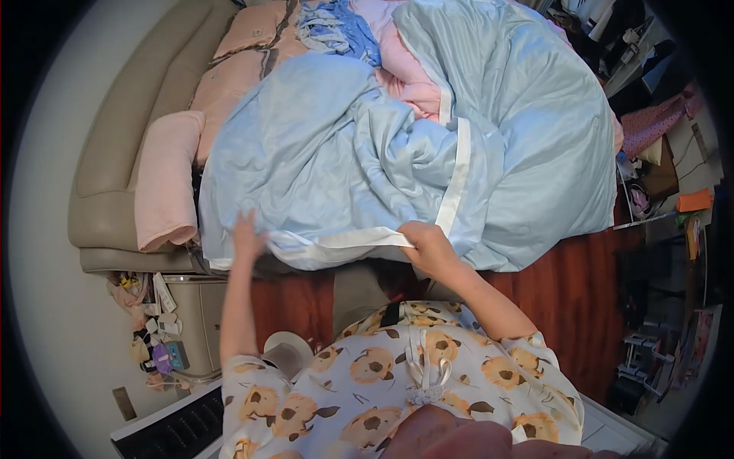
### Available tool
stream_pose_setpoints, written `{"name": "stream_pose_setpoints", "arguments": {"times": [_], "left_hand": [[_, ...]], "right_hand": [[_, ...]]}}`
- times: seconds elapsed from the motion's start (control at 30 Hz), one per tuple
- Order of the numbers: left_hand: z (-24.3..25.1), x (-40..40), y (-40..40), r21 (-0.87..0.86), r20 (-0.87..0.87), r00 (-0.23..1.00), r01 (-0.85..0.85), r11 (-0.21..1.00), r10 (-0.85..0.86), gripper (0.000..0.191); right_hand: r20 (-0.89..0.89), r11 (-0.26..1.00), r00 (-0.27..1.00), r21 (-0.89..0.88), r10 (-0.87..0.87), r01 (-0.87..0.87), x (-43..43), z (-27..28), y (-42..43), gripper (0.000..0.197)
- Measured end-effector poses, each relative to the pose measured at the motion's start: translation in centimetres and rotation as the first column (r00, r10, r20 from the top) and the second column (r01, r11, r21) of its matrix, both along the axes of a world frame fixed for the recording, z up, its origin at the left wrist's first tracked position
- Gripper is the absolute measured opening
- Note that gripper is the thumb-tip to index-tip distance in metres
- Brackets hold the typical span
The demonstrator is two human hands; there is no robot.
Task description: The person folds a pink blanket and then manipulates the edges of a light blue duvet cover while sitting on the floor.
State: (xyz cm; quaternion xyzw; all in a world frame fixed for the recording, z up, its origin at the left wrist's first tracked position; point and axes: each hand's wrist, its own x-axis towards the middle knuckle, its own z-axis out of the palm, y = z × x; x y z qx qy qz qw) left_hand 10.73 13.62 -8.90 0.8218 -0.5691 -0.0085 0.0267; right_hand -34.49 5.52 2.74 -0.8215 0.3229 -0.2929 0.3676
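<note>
A light blue quilt (298, 149) with a white border lies rumpled across the bed, one part folded over on the right. My right hand (427, 244) grips the quilt's white edging (358, 238) near the bed's front side. Farther left, my left hand (248, 234) is blurred over the quilt's front left corner; whether its fingers hold any cloth cannot be made out. Under the folds, a pink quilt (404, 63) shows towards the upper middle. A blue patterned cloth (344, 31) lies beyond the blue quilt.
A padded beige headboard (120, 143) runs along the left, beside a rolled pink towel or blanket (169, 181) and peach pillows (229, 86). A bedside cabinet (200, 321) with small items stands at lower left. A white bin (287, 353) is near my legs. Shelves with goods line the right.
</note>
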Motion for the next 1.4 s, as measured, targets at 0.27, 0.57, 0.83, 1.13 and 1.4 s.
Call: {"name": "stream_pose_setpoints", "arguments": {"times": [0.27, 0.57, 0.83, 1.13, 1.4], "left_hand": [[11.0, -26.0, 2.1, -0.404, -0.554, 0.609, 0.399, 0.823, -0.567, 0.066], [11.6, -28.8, 1.8, -0.365, -0.676, 0.534, 0.357, 0.86, -0.508, 0.045], [13.7, -28.3, 1.3, -0.449, -0.69, 0.588, 0.109, 0.887, -0.422, 0.014], [13.5, -26.7, 0.6, -0.524, -0.717, 0.532, 0.017, 0.851, -0.452, 0.012], [14.9, -27.1, 0.2, -0.546, -0.781, 0.441, -0.14, 0.826, -0.442, 0.013]], "right_hand": [[-0.016, 0.996, 0.996, 0.009, 0.088, -0.088, 1.8, -0.8, 3.2, 0.012], [0.13, 0.996, 0.988, -0.037, 0.079, -0.075, -0.6, 0.8, 3.9, 0.015], [0.077, 0.895, 0.962, -0.354, -0.261, 0.271, -3.2, -1.6, 3.4, 0.047], [0.006, 0.926, 0.937, -0.15, -0.351, 0.348, -8.4, -7.2, 6.8, 0.018], [-0.245, 0.91, 0.886, -0.244, -0.393, 0.336, -7.4, -14.3, 4.6, 0.039]]}}
